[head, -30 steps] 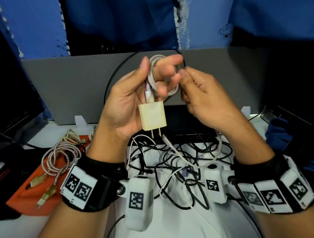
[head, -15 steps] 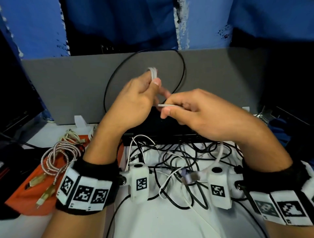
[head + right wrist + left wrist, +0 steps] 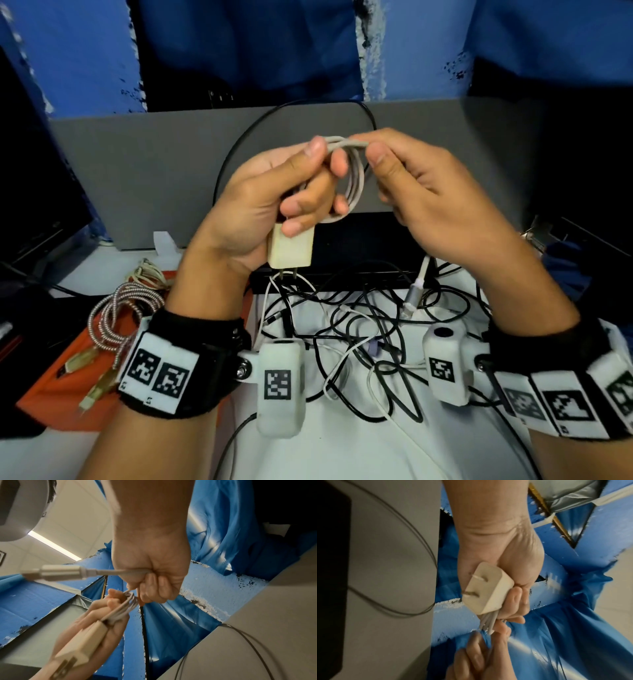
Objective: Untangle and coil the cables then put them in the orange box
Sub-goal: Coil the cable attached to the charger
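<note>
My left hand (image 3: 301, 192) grips a cream wall charger (image 3: 290, 247) (image 3: 486, 589) (image 3: 82, 643) with its white cable (image 3: 354, 178) wound in small loops around the fingers. My right hand (image 3: 407, 185) pinches the same cable at the top of the loops, and the cable's free end with its plug (image 3: 56, 572) hangs out below that hand (image 3: 416, 286). Both hands are raised above a tangle of black and white cables (image 3: 359, 329) on the white table. The orange box (image 3: 58, 380) lies at the left, holding a coiled braided cable (image 3: 113, 318).
A grey partition (image 3: 144, 171) stands behind the table, with a thin black cable loop (image 3: 239, 137) against it. A black device (image 3: 359, 246) sits at its foot. Dark objects lie at the far left and right edges.
The left hand has turned palm-up again, showing the charger, which was hidden half a second ago. The right hand has risen from mid-height to the top of the coil, adding cable to the loops.
</note>
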### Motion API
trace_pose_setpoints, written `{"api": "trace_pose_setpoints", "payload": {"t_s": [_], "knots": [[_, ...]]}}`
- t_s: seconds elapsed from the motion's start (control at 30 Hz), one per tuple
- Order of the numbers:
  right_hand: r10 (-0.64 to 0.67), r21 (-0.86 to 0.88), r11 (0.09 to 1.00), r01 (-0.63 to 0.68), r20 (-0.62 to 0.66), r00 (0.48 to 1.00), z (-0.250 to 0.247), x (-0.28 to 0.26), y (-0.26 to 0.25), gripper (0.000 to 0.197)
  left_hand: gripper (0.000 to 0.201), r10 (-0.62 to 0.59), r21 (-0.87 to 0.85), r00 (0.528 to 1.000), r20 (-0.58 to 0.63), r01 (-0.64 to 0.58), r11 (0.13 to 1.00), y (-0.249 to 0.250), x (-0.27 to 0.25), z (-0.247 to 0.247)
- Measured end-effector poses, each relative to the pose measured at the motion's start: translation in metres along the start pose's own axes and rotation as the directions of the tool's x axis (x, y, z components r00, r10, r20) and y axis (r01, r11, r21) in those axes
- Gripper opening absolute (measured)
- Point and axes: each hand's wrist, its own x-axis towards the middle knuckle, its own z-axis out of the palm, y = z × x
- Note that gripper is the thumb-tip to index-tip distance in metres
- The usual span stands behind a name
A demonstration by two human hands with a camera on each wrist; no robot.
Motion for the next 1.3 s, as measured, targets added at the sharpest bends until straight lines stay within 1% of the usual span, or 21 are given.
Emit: {"api": "trace_pose_setpoints", "payload": {"t_s": [0.13,0.23,0.3,0.4,0.47,0.53,0.6,0.67,0.7,0.8,0.87,0.9,0.97,1.03,1.07,1.1,1.17,1.2,1.23,1.27,1.3], "knots": [[0.066,0.089,0.994,-0.069,0.045,0.997,0.009,0.0,0.001,0.049,0.036,0.005,-0.294,0.999,0.042,0.008,0.956,-0.004,0.004,0.007],[0.094,0.168,0.981,-0.098,0.035,0.995,0.01,0.0,0.0,0.053,0.036,0.035,-0.369,0.999,0.018,-0.026,0.929,-0.005,0.006,0.014],[0.097,0.109,0.989,-0.095,-0.009,0.995,0.01,0.001,0.002,0.049,0.038,0.011,-0.332,1.0,-0.012,-0.015,0.943,-0.006,0.008,0.017],[0.035,-0.137,0.99,-0.046,-0.079,0.996,0.009,-0.001,0.005,0.04,0.04,-0.046,-0.146,0.997,-0.063,0.037,0.989,0.0,0.008,0.02],[-0.007,-0.259,0.966,-0.012,-0.072,0.997,0.011,-0.002,0.005,0.031,0.043,-0.081,-0.061,0.995,-0.065,0.077,0.995,0.008,0.005,0.021],[-0.039,-0.295,0.955,0.019,-0.063,0.997,0.013,-0.003,0.003,0.026,0.039,-0.108,-0.037,0.992,-0.07,0.106,0.994,0.015,0.002,0.023],[-0.062,-0.242,0.969,0.038,-0.09,0.994,0.015,-0.002,0.002,0.03,0.037,-0.091,-0.065,0.992,-0.084,0.086,0.994,0.015,0.002,0.029],[-0.062,-0.111,0.993,0.047,-0.131,0.989,0.013,0.001,0.002,0.035,0.039,-0.046,-0.108,0.997,-0.07,0.038,0.993,0.011,0.003,0.034],[-0.052,-0.033,0.998,0.048,-0.126,0.991,0.012,0.001,0.003,0.035,0.041,-0.031,-0.111,0.999,-0.038,0.027,0.993,0.01,0.004,0.034],[-0.057,0.146,0.988,0.053,0.019,0.998,0.009,-0.001,0.006,0.037,0.048,-0.056,-0.011,0.99,0.127,0.058,0.998,0.01,0.0,0.027],[-0.078,0.157,0.985,0.065,0.076,0.994,0.009,-0.001,0.006,0.038,0.045,-0.062,0.025,0.986,0.157,0.058,0.998,0.011,-0.003,0.023],[-0.081,0.153,0.986,0.07,0.067,0.994,0.01,0.0,0.005,0.036,0.045,-0.056,-0.002,0.988,0.145,0.057,0.998,0.011,-0.004,0.023],[-0.084,0.127,0.988,0.084,-0.01,0.996,0.011,0.003,0.006,0.028,0.044,-0.019,-0.112,0.994,0.104,0.03,0.993,0.01,-0.001,0.026],[-0.058,0.072,0.995,0.064,-0.083,0.995,0.011,0.006,0.008,0.017,0.043,0.073,-0.239,0.997,0.029,-0.064,0.969,0.009,0.004,0.024],[-0.035,0.022,0.999,0.037,-0.089,0.995,0.011,0.006,0.011,0.013,0.044,0.119,-0.309,0.993,-0.026,-0.121,0.943,0.01,0.006,0.022],[-0.005,-0.042,0.999,0.003,-0.064,0.998,0.011,0.006,0.014,0.012,0.045,0.147,-0.364,0.985,-0.086,-0.168,0.916,0.012,0.008,0.018],[0.083,-0.141,0.988,-0.069,0.096,0.992,0.012,0.003,0.016,0.014,0.044,0.165,-0.379,0.965,-0.204,-0.233,0.896,0.014,0.011,0.01],[0.128,-0.186,0.978,-0.091,0.2,0.971,0.013,0.001,0.016,0.015,0.041,0.173,-0.31,0.945,-0.276,-0.258,0.915,0.013,0.012,0.008],[0.16,-0.234,0.968,-0.092,0.291,0.943,0.014,-0.001,0.014,0.018,0.039,0.194,-0.176,0.915,-0.355,-0.269,0.947,0.011,0.013,0.007],[0.178,-0.272,0.959,-0.081,0.354,0.918,0.016,-0.002,0.011,0.021,0.037,0.234,0.013,0.874,-0.426,-0.253,0.967,0.008,0.013,0.007],[0.179,-0.295,0.953,-0.065,0.381,0.907,0.016,-0.003,0.007,0.023,0.035,0.285,0.218,0.839,-0.463,-0.204,0.955,0.004,0.015,0.008]]}}
